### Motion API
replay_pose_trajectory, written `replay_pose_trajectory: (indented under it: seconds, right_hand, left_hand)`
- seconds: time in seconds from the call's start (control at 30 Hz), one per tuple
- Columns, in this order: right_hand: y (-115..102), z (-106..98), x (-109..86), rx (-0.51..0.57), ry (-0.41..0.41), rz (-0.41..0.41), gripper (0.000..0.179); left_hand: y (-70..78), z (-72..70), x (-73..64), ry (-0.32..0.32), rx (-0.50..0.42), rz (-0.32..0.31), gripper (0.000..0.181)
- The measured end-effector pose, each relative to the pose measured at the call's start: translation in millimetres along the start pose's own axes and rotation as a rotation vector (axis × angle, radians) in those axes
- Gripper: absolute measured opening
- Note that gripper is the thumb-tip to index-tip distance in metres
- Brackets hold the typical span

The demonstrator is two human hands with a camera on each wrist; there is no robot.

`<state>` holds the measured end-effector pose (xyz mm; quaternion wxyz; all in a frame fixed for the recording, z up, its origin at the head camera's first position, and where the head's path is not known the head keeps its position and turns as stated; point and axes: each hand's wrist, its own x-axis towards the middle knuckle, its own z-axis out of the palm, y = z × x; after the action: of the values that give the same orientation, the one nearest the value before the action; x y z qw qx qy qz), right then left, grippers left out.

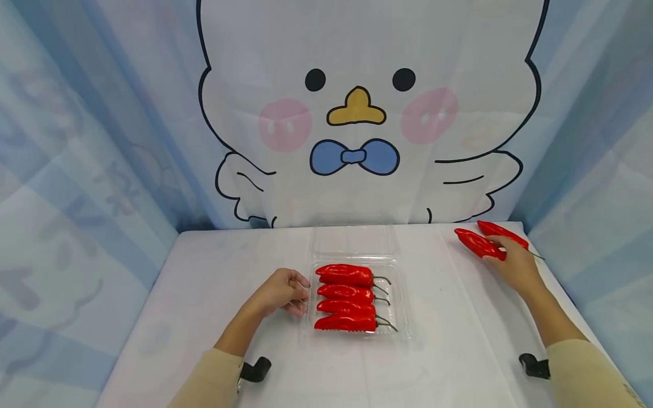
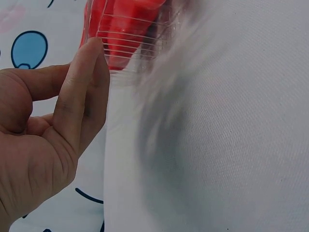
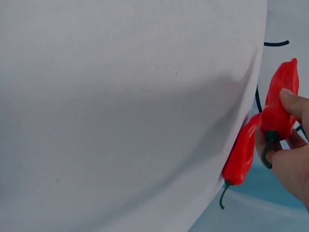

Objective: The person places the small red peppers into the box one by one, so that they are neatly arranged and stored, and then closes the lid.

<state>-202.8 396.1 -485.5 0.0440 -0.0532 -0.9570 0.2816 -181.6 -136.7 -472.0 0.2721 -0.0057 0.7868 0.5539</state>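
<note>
A clear plastic clamshell box point(image 1: 405, 314) lies with its lid point(image 1: 353, 242) folded back at the middle of the table. Several red chili peppers point(image 1: 347, 293) sit side by side in it, green stems pointing right. At the box's left edge is my left hand point(image 1: 282, 292); in the left wrist view its fingertips point(image 2: 91, 48) touch the clear ribbed wall. My right hand point(image 1: 516, 265) holds a red chili pepper point(image 1: 476, 242) between thumb and fingers at the far right corner. Just behind it, another red chili pepper point(image 3: 240, 155) lies near the table's edge.
A white cloth covers the table point(image 1: 449, 351). Behind it hangs a curtain point(image 1: 352, 198) printed with a cartoon bird, and pale blue curtains point(image 1: 76, 215) flank both sides. Black camera mounts point(image 1: 257, 369) stick out from both sleeves.
</note>
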Motion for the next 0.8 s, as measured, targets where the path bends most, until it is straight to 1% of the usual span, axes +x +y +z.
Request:
replay_pose_trajectory:
  seconds: [0.5, 0.8]
  right_hand:
    - [-34.8, -4.6, -13.3, -0.017, -0.020, -0.110, 0.067]
    - [-57.0, -6.4, -19.2, -0.004, -0.052, -0.135, 0.066]
  left_hand:
    - [-0.8, 0.1, 0.2, -0.003, -0.012, 0.001, 0.018]
    - [1.1, 0.4, 0.5, -0.004, -0.012, 0.000, 0.017]
